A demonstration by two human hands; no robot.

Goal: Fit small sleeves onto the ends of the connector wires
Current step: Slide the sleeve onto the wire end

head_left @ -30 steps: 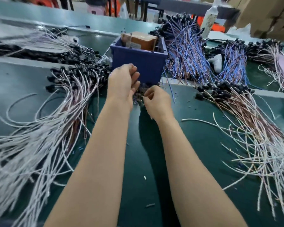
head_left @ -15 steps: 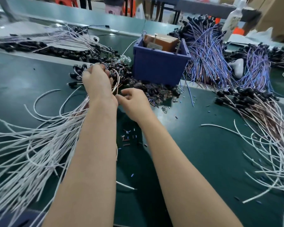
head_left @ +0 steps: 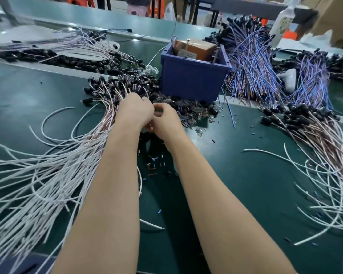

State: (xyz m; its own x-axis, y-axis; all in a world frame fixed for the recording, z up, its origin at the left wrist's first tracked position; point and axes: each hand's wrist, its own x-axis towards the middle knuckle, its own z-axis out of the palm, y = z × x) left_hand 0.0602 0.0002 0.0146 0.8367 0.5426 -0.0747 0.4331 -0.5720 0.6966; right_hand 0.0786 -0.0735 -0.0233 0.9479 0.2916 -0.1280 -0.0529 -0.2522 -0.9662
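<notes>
Both hands have drawn together.
My left hand [head_left: 135, 112] and right hand [head_left: 166, 122] touch, fingers curled, hold unclear; connector wires [head_left: 99, 133] lie at nine o'clock, sleeves [head_left: 153, 167] at six.

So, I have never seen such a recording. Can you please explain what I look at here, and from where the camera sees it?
No machine here: a person works with bare hands, and the camera sits on their head, looking down along both forearms. The left hand and right hand meet at the black-capped end of the white wire bundle, fingers curled; what they pinch is too small to see. On the green table below the wrists lie loose small sleeves. Behind stands a blue bin holding a brown box; a second wire bundle lies on the right.
</notes>
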